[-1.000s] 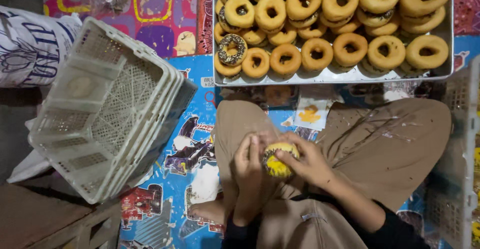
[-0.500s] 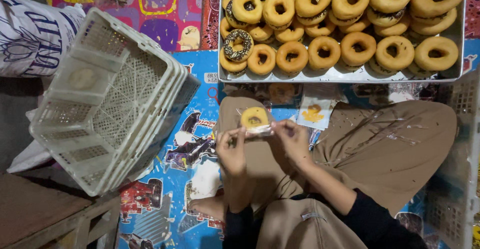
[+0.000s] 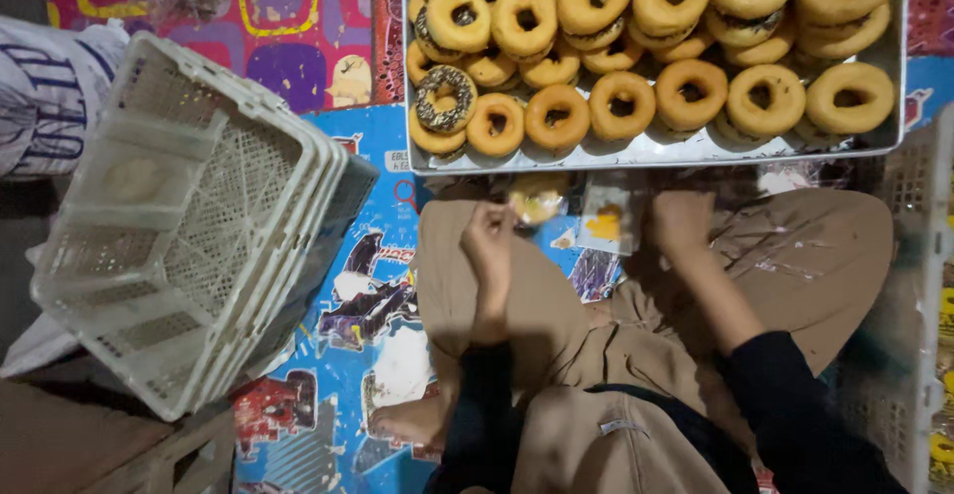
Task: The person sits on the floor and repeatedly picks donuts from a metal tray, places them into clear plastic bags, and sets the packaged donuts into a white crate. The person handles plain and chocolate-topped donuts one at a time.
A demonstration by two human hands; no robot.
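A stack of white plastic lattice crates (image 3: 189,226) lay tipped at the left, clear of the lap. The left hand (image 3: 489,239) pinched a clear-wrapped doughnut (image 3: 537,199) above the knee; the right hand (image 3: 679,224), loosely curled and empty, rested below the silver tray of ring doughnuts (image 3: 656,151), kept within reach.

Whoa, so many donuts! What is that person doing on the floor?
A person sits on a colourful mat with a big tray of donuts in front of their knees. Their left hand pinches a wrapped donut just below the tray, while their right hand rests on the knee, next to a small packet. A stack of white plastic crates leans at the left side.
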